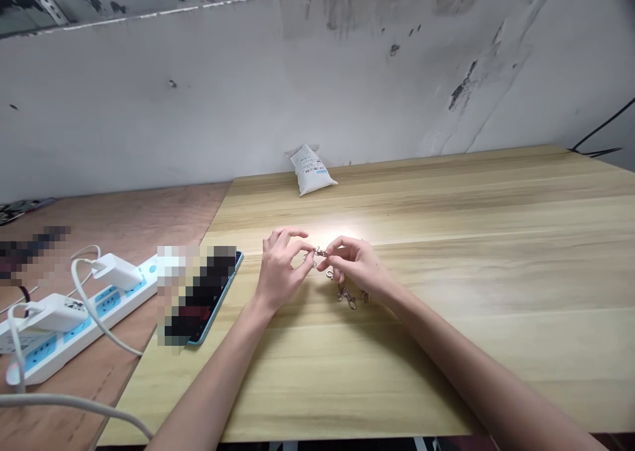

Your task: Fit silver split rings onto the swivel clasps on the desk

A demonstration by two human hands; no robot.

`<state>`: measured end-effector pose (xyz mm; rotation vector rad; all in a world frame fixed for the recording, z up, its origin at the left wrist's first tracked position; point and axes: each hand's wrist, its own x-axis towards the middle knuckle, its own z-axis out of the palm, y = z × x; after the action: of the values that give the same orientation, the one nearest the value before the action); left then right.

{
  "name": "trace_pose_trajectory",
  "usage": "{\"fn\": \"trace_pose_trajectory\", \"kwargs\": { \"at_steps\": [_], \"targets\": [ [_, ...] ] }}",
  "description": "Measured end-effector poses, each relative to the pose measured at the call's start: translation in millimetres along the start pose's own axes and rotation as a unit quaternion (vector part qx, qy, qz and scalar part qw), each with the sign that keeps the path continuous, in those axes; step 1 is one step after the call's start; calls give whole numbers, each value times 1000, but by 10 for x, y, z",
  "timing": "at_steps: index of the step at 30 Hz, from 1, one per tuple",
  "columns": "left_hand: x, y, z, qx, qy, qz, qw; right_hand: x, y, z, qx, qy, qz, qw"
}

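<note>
Over the middle of the table, my left hand (280, 269) pinches one end of a small silvery swivel clasp (321, 253) between thumb and index finger. My right hand (362, 267) grips its other end with the fingertips, so the two hands nearly meet. Whether a ring is joined to the clasp is too small to tell. On the wood just below my right hand lie several more metal clasps (350, 299). A small metal ring (329, 275) rests under the gap between my hands, and part of the loose hardware is hidden by my right hand.
A white plastic packet (313, 173) leans near the wall on the light wooden table (486, 259). Left of my hands lies a phone (218, 305), partly blurred. Farther left, a white power strip (106, 312) carries plugged-in chargers, and a cable (74, 403) crosses the lower-left corner.
</note>
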<state>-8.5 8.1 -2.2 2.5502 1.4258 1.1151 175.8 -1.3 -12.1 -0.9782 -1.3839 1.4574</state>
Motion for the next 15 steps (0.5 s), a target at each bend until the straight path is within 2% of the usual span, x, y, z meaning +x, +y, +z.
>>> {"fn": "trace_pose_trajectory", "kwargs": {
  "at_steps": [3,10,15],
  "targets": [
    [3,5,-9,0,6,1,1000,4,-26,3,38,-16,37,998],
    [2,37,-26,-15,24,29,999,-3,-9,28,73,-20,49,996],
    [3,43,-30,-17,35,48,998,-3,8,7,59,-73,53,994]
  ]
}}
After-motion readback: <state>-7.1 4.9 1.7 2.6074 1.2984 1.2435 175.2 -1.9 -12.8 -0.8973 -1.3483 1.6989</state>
